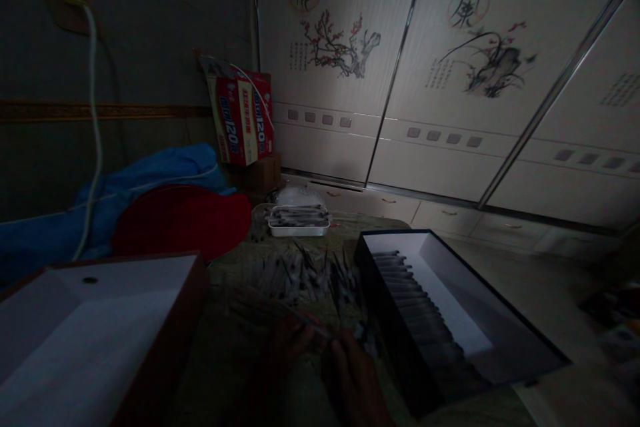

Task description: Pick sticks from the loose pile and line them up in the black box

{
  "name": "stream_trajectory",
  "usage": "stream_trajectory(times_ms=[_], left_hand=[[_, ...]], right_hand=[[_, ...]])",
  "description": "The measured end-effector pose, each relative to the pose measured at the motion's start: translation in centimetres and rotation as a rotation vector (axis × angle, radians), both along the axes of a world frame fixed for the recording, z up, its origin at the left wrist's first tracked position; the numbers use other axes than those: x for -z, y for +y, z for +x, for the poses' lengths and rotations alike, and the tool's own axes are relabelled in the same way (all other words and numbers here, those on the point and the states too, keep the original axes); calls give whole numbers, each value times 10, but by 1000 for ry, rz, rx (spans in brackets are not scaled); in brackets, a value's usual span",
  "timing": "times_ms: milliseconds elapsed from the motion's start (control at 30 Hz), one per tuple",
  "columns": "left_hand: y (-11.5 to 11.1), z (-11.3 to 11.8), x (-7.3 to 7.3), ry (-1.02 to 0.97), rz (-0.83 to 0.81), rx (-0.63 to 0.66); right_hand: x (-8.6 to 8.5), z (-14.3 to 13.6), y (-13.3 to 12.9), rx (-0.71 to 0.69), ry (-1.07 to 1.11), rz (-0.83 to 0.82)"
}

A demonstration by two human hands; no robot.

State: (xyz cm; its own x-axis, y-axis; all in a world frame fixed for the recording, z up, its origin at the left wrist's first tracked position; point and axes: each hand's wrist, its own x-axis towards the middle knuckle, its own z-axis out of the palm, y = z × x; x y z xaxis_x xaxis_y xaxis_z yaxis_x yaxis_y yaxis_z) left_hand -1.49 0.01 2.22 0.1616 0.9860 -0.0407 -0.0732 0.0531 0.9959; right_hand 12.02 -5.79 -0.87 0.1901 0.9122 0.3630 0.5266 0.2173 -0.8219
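Observation:
In dim light at the bottom middle, my left hand [289, 341] is closed in a pinch on one end of a slim, pale pen [317, 328]. My right hand [353, 373] is closed around its other end, with the thumb on top. Both hands are low over the table, close together, and the finer details are dark. Just beyond them lies a loose heap of thin, clear and dark pen parts [300, 273]. To the right, a black box [425, 380] holds a long row of similar pens [417, 307] lying side by side.
A white tray [299, 231] of thin sticks stands at the table's back. At left is a brown box [165, 340] with a white inside. Behind it are a red round seat [180, 220] and blue cloth [165, 167]. A red carton [245, 113] stands by the sliding doors [340, 93].

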Motion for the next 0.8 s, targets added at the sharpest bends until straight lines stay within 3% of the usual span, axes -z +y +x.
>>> stream_trajectory(times_ms=[267,400,533,667,733,800], left_hand=[[1,1,1,-45,0,89],[0,-1,4,11,15,63],[-1,0,15,135,108,69],[-3,3,21,168,130,97],[-3,3,17,180,142,29],[-1,0,11,226,148,-89]], right_hand=[[8,-1,3,-56,32,9],[-3,3,-1,-88,-16,-9],[-12,7,-3,-71,-156,10],[-6,8,1,-230,-171,-3],[0,10,4,-176,-155,20],[7,14,5,34,-132,49]])
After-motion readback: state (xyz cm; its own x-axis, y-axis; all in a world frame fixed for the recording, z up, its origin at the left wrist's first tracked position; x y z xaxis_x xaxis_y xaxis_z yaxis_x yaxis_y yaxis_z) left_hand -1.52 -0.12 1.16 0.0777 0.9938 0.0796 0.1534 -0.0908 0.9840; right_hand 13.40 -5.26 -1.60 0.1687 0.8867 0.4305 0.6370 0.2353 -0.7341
